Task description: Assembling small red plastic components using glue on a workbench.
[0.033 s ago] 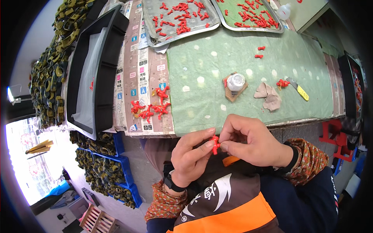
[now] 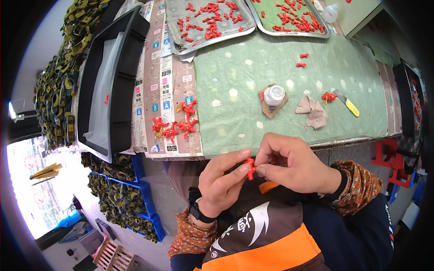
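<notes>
Both hands are together over the lap, pinching one small red plastic piece [image 2: 249, 166] between them: left hand [image 2: 221, 183] has thumb + forefinger on its lower end, right hand [image 2: 294, 165] closes fingertips on its right side. Vs. the other frame nothing has shifted, same grip, same spot, so work on this piece looks mid-way, not finished. Just ahead of the left hand, a cluster of red pieces [image 2: 176, 122] lies on the printed cardboard sheet [image 2: 156, 67]. Ahead of the right hand: green mat [image 2: 253, 58], a small clear jar [image 2: 274, 95] on a wood block, a grey rag [image 2: 312, 110], a yellow-handled knife [image 2: 348, 104]. Farther out, two metal trays [image 2: 181, 43] w/ more red pieces. Far left of the hands: black tray [image 2: 122, 77], piles of olive-green parts [image 2: 58, 77], blue crates [image 2: 144, 198] below. Red stool [image 2: 389, 158] off to the right.
</notes>
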`<state>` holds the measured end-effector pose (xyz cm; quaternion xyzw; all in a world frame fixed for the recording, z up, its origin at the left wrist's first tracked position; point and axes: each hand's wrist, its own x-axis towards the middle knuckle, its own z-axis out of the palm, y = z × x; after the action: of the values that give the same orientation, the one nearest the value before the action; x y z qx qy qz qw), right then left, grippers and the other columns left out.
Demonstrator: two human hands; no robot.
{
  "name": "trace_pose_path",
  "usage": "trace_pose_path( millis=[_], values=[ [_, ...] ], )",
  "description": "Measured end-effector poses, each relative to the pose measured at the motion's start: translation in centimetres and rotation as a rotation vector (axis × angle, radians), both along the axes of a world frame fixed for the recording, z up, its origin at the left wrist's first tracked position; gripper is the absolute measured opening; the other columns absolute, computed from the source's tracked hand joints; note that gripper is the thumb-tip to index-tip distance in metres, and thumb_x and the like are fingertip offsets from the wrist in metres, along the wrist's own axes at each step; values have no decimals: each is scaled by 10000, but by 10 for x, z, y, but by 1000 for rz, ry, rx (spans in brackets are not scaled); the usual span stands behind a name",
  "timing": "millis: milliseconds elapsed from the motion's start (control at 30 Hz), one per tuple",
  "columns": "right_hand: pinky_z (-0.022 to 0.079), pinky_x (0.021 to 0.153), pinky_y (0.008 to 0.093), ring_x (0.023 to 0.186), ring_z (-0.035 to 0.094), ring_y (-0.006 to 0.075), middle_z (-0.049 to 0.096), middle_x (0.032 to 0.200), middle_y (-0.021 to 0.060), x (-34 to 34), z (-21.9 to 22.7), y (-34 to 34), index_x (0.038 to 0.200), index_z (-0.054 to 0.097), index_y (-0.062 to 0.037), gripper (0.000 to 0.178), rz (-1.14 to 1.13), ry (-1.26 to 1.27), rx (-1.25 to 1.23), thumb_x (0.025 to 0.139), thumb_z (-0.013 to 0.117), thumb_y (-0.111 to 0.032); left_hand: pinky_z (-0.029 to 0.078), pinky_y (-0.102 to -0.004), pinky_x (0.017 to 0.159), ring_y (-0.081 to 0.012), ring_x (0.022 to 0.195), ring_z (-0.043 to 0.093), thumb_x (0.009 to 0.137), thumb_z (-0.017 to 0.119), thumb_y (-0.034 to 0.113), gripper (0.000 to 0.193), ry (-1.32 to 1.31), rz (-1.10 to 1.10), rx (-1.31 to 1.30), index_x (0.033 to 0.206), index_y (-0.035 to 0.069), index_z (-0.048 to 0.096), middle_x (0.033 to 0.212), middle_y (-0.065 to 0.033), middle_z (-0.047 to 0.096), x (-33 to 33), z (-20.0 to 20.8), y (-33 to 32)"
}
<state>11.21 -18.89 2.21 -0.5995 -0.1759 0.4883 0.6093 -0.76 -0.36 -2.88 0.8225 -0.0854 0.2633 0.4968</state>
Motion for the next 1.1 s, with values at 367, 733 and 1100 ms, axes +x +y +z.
trace_pose_path(
  millis=[367,733,1100],
  values=[
    [489,533,281,604,596,91,619,726,48,-4,-11,2,882,578,5,70,-19,-156,29,910,642,10,637,-334,785,-292,959,758,795,793,-13,161,-133,-17,401,937,5,718,1109,-171,764,3,7,9],
    [483,567,297,623,597,106,634,712,72,-3,-9,2,865,580,10,65,-4,-160,5,876,643,21,621,-299,739,-268,916,772,820,788,20,159,-141,-11,444,958,25,710,1080,-159,777,2,6,8],
    [482,590,299,652,599,114,644,717,74,-2,-10,0,860,584,5,64,-2,-155,-11,851,644,25,616,-296,721,-269,922,774,816,784,8,165,-142,-12,421,964,18,713,1078,-166,776,1,3,5]
  ],
)
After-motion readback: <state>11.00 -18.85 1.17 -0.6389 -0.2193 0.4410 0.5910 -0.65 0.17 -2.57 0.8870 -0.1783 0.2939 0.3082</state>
